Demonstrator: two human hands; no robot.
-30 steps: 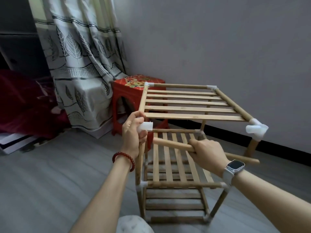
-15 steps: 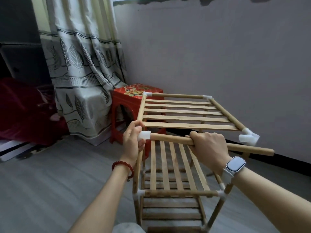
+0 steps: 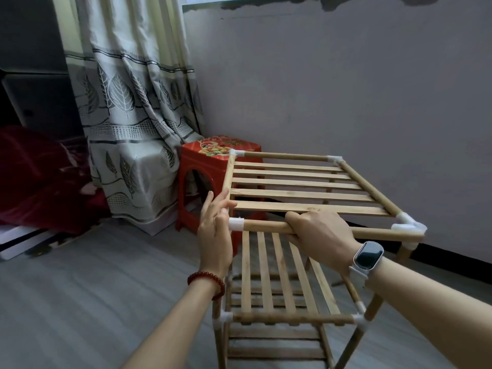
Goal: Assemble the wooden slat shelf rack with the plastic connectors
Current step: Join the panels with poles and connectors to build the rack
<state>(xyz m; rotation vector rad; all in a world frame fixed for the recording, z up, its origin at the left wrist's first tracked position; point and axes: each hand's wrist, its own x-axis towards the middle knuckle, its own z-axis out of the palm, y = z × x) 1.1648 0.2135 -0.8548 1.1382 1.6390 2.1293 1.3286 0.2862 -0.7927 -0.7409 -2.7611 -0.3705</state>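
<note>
The wooden slat rack (image 3: 298, 194) stands on the floor in front of me, with three tiers joined by white plastic connectors. My right hand (image 3: 320, 237) grips the front wooden rod (image 3: 378, 232) of the top tier. The rod's left end sits in the front-left white connector (image 3: 236, 224). Its right end lies just under the front-right white connector (image 3: 407, 224). My left hand (image 3: 215, 222) has straight fingers and rests flat against the outer side of the front-left corner. The lower tiers (image 3: 277, 278) show beneath my arms.
A red plastic stool (image 3: 210, 166) stands just behind the rack's left corner. A patterned curtain (image 3: 127, 113) hangs at the left, with dark red bedding (image 3: 37, 177) beyond it. The grey wall (image 3: 346, 89) runs close behind the rack. Grey floor (image 3: 93, 288) lies to my left.
The rod went from hanging slanted below the top tier to lying level along its front, its left end in the connector. My left hand let go of the connector and straightened its fingers.
</note>
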